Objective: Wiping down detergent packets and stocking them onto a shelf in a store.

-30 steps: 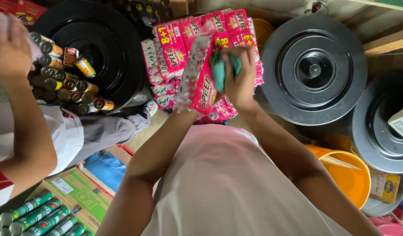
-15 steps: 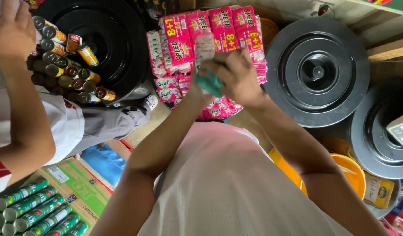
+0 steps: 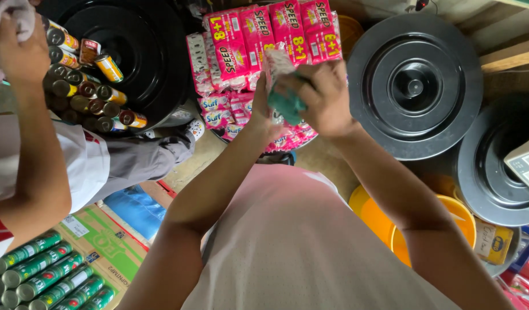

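My two hands meet in front of my chest over a pile of pink sachet strips point(image 3: 259, 40). My right hand point(image 3: 319, 95) presses a teal cloth point(image 3: 287, 106) against a pink sachet strip point(image 3: 275, 63), which my left hand point(image 3: 259, 117) grips from below. Both hands touch the strip, and the cloth is bunched between them. My pale pink shirt fills the lower middle of the view.
Another person's arm point(image 3: 29, 143) reaches up at the left, its hand on a white cloth near several small cans point(image 3: 89, 89) stacked on a black drum lid point(image 3: 138, 51). More black lids point(image 3: 413, 86) lie right. Orange buckets point(image 3: 442, 229) and green spray cans point(image 3: 41, 275) sit below.
My hands have drawn closer to my chest, and the sachet strip is lower over the pile. The teal cloth now sits under my right hand's fingers. The other person's arm stayed raised.
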